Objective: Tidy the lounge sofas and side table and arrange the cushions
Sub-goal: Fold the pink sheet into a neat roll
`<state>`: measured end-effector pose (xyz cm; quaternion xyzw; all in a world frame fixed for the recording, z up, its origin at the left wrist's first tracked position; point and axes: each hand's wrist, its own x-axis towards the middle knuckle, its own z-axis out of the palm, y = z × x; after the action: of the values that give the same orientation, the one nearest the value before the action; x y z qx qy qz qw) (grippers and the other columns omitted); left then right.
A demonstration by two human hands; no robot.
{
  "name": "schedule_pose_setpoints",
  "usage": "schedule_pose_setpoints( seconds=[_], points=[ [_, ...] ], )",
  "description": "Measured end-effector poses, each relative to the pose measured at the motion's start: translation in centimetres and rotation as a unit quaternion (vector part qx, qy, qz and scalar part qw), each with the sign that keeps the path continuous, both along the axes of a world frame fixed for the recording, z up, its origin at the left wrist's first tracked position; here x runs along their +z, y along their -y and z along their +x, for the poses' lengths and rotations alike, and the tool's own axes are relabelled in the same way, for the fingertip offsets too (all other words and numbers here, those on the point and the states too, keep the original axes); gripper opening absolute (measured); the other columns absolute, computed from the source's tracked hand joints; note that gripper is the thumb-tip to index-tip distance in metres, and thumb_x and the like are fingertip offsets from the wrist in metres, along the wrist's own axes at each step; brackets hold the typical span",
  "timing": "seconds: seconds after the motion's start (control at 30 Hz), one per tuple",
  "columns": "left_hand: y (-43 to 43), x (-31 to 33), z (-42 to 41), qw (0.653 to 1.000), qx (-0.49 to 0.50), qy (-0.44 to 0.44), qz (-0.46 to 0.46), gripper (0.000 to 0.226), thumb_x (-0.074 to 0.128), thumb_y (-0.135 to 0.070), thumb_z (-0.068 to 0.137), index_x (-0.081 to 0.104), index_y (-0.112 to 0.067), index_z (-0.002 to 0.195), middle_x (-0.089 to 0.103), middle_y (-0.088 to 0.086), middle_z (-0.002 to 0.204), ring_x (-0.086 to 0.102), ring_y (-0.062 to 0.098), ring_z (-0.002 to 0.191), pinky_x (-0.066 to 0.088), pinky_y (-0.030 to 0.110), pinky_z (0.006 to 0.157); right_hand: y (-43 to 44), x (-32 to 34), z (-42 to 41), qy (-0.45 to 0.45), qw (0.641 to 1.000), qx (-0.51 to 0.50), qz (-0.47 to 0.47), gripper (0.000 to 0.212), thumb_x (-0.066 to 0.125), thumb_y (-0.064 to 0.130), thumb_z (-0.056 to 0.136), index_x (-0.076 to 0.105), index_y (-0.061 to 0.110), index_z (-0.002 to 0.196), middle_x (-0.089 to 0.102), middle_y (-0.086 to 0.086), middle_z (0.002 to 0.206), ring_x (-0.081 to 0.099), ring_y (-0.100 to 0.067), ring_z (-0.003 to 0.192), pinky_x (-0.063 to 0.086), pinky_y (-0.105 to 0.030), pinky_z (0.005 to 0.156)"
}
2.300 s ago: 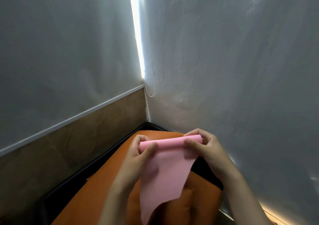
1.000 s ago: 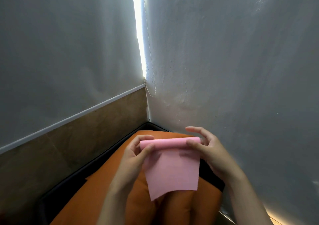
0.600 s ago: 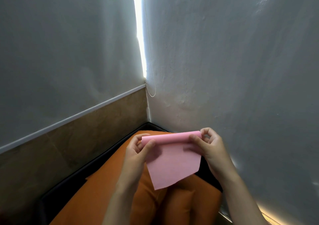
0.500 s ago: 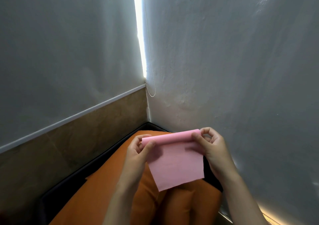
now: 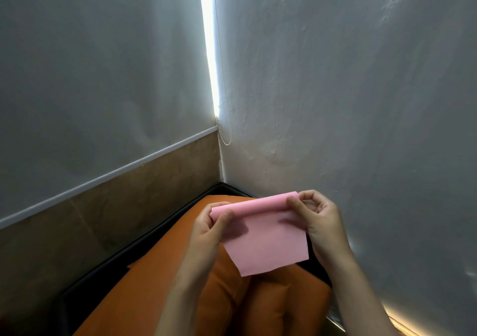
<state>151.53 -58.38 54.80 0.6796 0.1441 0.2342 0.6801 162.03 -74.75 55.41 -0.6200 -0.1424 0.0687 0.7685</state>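
Note:
A pink cloth (image 5: 265, 242) hangs in front of me, folded over along its top edge, its loose end pointing down. My left hand (image 5: 209, 228) pinches the fold's left end between thumb and fingers. My right hand (image 5: 318, 219) pinches the fold's right end. Below the cloth lies an orange sofa cushion (image 5: 160, 279) set in a black sofa frame (image 5: 116, 266). The cloth and my forearms hide the middle of the cushion.
The sofa sits in a corner between two walls. A grey roller blind (image 5: 90, 77) covers the left side above a brown tiled strip (image 5: 77, 227). A bead chain (image 5: 225, 119) hangs by the bright gap in the corner. The right wall (image 5: 361, 90) stands close.
The hanging part of the pink cloth has grown shorter as the fold was taken up. Both hands have kept their grip and shifted slightly right.

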Motion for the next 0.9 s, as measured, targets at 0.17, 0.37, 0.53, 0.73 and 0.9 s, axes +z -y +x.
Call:
schedule_pose_setpoints(
  seconds=[0.17, 0.37, 0.53, 0.73, 0.9],
  points=[
    [0.3, 0.3, -0.2, 1.000, -0.024, 0.000, -0.009, 0.034, 0.055, -0.034, 0.087, 0.058, -0.009, 0.110, 0.071, 0.011, 0.094, 0.072, 0.026, 0.084, 0.059, 0.030, 0.070, 0.2, 0.0, -0.1, -0.002, 1.000, 0.012, 0.000, 0.022, 0.072, 0.025, 0.081, 0.056, 0.010, 0.084, 0.071, -0.011, 0.075, 0.063, -0.020, 0.067, 0.050, -0.030, 0.059],
    [0.1, 0.5, -0.5, 0.999, -0.051, -0.016, 0.011, 0.029, 0.053, -0.031, 0.091, 0.055, -0.012, 0.112, 0.069, 0.013, 0.100, 0.072, 0.022, 0.086, 0.059, 0.031, 0.073, 0.4, 0.3, -0.3, -0.021, 0.999, 0.032, 0.001, 0.030, 0.071, 0.021, 0.083, 0.055, 0.020, 0.109, 0.075, -0.010, 0.087, 0.070, -0.022, 0.073, 0.054, -0.033, 0.065],
    [0.3, 0.9, -0.7, 0.998, -0.056, -0.009, 0.005, 0.026, 0.054, -0.022, 0.093, 0.053, -0.018, 0.119, 0.065, 0.008, 0.102, 0.070, 0.013, 0.081, 0.058, 0.026, 0.070, 0.3, 0.2, -0.4, -0.023, 0.999, 0.045, 0.009, 0.023, 0.070, 0.015, 0.084, 0.066, 0.013, 0.106, 0.075, -0.009, 0.091, 0.069, -0.017, 0.075, 0.055, -0.027, 0.064],
    [0.3, 1.2, -0.9, 0.999, -0.051, 0.001, -0.005, 0.022, 0.055, -0.021, 0.092, 0.058, -0.008, 0.110, 0.065, 0.009, 0.094, 0.068, 0.007, 0.073, 0.053, 0.019, 0.059, 0.4, 0.1, -0.2, -0.023, 0.997, 0.067, 0.016, 0.024, 0.072, 0.021, 0.078, 0.066, 0.011, 0.098, 0.072, -0.009, 0.085, 0.067, -0.019, 0.073, 0.056, -0.030, 0.062],
    [-0.3, 1.2, -1.1, 0.998, -0.046, 0.012, -0.029, 0.025, 0.061, -0.021, 0.087, 0.062, -0.006, 0.107, 0.066, 0.010, 0.093, 0.069, 0.013, 0.079, 0.054, 0.022, 0.061, 0.8, 0.4, 0.0, -0.023, 0.993, 0.112, 0.036, 0.037, 0.084, 0.039, 0.063, 0.070, 0.017, 0.090, 0.072, -0.008, 0.084, 0.069, -0.019, 0.075, 0.057, -0.029, 0.063]
  ],
)
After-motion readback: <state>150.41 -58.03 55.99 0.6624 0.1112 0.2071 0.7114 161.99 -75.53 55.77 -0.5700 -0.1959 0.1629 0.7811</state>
